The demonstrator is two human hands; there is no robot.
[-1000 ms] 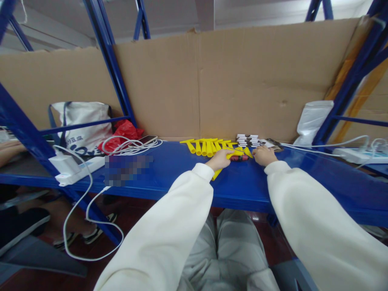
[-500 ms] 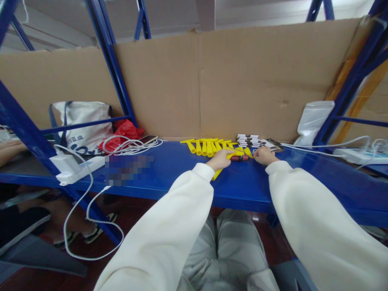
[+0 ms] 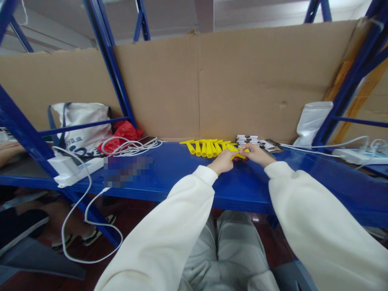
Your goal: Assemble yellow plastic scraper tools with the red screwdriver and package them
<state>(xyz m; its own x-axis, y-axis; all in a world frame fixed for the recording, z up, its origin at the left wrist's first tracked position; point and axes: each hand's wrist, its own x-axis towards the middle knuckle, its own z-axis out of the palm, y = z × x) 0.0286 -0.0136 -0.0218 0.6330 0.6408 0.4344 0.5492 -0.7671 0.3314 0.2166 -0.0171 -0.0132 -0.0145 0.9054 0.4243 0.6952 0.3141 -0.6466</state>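
My left hand (image 3: 222, 162) is closed around a yellow T-shaped plastic tool (image 3: 232, 148). From the right, my right hand (image 3: 255, 154) meets it, thumb and fingers pinched at the tool's yellow end. The fingers hide most of the tool. Just behind my left hand lies a row of several similar yellow T-shaped tools (image 3: 209, 149). A stack of small black-and-white packets (image 3: 247, 139) sits behind my right hand. Under the hands a reddish, dark item (image 3: 244, 159) is mostly covered.
Dark flat packaging (image 3: 272, 145) lies right of the packets on the blue shelf (image 3: 169, 171). Cardboard (image 3: 157, 89) closes off the back. Left are coiled white cable (image 3: 133, 147), a red bag (image 3: 125, 131), and a power strip (image 3: 80, 171); another person's arm (image 3: 10, 152) shows beyond.
My right hand has moved left onto the yellow tool, joining my left hand. The yellow part that stuck out below my left hand no longer shows.
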